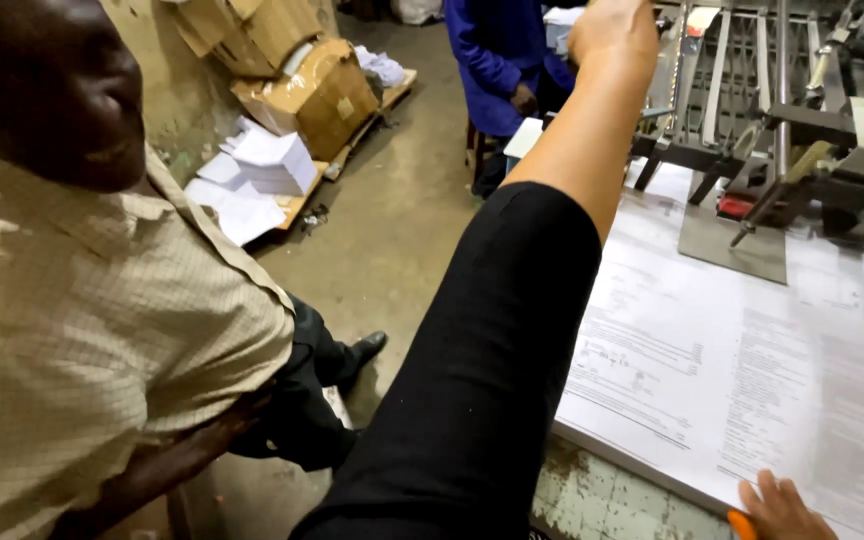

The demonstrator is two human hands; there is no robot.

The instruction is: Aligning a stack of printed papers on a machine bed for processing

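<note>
Left hand: the left hand (612,30) is stretched far forward at the top of the view, at the end of a bare forearm and a black sleeve (472,400); it looks closed like a fist near the machine's metal rails (722,70), but what it grips, if anything, I cannot tell — the top edge cuts it off.
Right hand: the right hand (780,508) lies at the bottom edge, fingers spread and resting on the near edge of the printed sheets; something small and orange (741,524) shows just beside it, too cropped to name.
Paper: a stack of large printed sheets (742,370) lies flat on the machine's table (602,495), whose paint is chipped.
Machine: a metal plate (732,245) and rods sit on the far end of the stack.
People: 1 person in a checked beige shirt (92,340) stands close at the left; another in blue (497,60) is further back.
Floor: white paper stacks (272,165) and cardboard boxes (317,95) rest on a pallet by the wall — well apart from the table.
</note>
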